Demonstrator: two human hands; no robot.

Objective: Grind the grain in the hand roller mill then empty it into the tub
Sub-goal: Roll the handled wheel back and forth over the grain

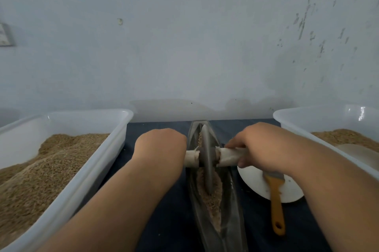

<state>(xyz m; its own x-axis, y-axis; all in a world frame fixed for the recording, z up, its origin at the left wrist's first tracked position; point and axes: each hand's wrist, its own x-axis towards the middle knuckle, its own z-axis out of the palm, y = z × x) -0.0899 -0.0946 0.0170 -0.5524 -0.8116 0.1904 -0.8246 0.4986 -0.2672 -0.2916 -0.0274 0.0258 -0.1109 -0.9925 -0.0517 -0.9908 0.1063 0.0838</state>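
The left grip [162, 147] and right grip [260, 147] each clasp the wrapped axle [227, 156]. The wheel [206, 161] sits in the trough [231, 210] mid-desk [170, 227], on half-crushed grain [211, 198]. Uneven pressure could tip the wheel and spill the grain.

no readable text, label or number shows anywhere.

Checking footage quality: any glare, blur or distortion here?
Head view: dim, even light; glare streak on the right tub; tub rims bow from wide-angle distortion; wheel, left hand and right hand slightly soft; faint shadows on the wall.
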